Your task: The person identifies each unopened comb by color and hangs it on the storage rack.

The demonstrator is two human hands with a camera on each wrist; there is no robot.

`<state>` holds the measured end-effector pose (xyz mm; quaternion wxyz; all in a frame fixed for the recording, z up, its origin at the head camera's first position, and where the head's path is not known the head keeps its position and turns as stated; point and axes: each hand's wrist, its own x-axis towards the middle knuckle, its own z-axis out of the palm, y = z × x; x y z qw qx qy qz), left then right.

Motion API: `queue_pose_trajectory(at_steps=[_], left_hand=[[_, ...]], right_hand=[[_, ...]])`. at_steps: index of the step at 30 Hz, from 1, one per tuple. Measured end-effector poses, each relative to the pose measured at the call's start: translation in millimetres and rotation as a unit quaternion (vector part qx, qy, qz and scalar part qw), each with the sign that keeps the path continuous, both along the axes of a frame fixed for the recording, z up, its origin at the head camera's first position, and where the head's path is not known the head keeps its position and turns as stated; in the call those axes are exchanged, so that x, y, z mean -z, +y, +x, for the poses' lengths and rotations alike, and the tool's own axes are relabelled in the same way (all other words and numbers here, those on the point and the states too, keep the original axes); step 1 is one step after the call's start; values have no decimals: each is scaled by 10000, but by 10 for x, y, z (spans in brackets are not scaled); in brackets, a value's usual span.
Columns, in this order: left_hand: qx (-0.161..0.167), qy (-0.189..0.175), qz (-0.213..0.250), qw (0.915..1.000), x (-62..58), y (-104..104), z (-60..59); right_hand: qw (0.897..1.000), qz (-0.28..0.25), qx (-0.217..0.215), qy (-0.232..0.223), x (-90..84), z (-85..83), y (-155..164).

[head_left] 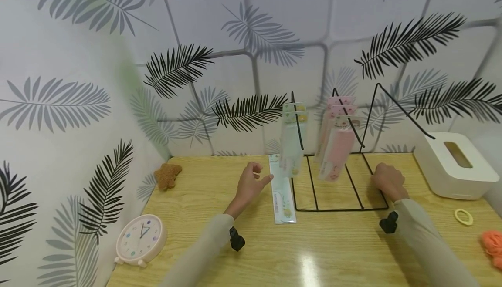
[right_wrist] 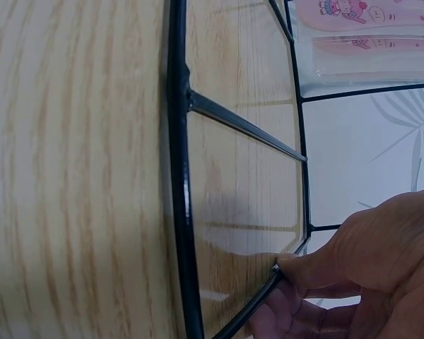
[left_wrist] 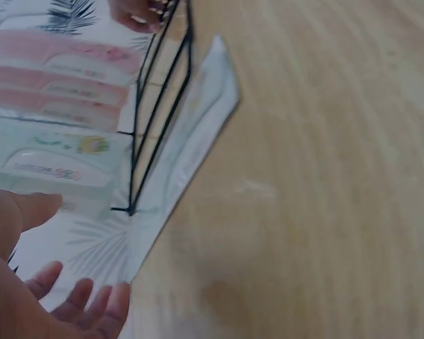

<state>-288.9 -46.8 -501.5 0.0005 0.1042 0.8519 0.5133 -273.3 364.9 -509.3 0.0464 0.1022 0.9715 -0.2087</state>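
A black wire rack (head_left: 341,210) stands against the wall, its base flat on the table and its prongs slanting forward. My right hand (head_left: 389,181) pinches the rod at the right side of the base between thumb and fingers, as the right wrist view shows. Pale green packets (head_left: 293,141) hang from the left prong, and pink packets (head_left: 340,145) from the middle one. The right prong is bare. Beside the rack's left edge, another long pale green packet (head_left: 276,191) lies on the table. Next to it hovers my left hand (head_left: 250,185), fingers spread and holding nothing.
A white tissue box (head_left: 443,165) stands right of the rack, with a yellow ring (head_left: 464,217) and orange yarn (head_left: 493,248) in front. On the left are a brown plush toy (head_left: 167,176) and a pink clock (head_left: 141,240). A leaf-patterned wall covering (head_left: 274,78) rises behind the table.
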Motion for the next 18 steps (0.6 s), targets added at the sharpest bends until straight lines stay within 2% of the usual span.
queue_pose_trajectory(at_steps=[5,7,12,15,18], left_hand=[[-137,-450,-891,9949,152,144,102],[-218,-445,-1305,9902,199,224,116],[-372,-44,-2147,9760,276,364,111],[-474,114,-2377,9701,291,402,89],[-573,82,-2493,9667,295,417,55]], right_hand=[[10000,52,40,-68,20,-43,6],[10000,46,30,-47,26,-50,12],[10000,50,22,-30,35,-46,12],[10000,59,34,-41,39,-39,11],[10000,60,46,-35,41,-39,8]])
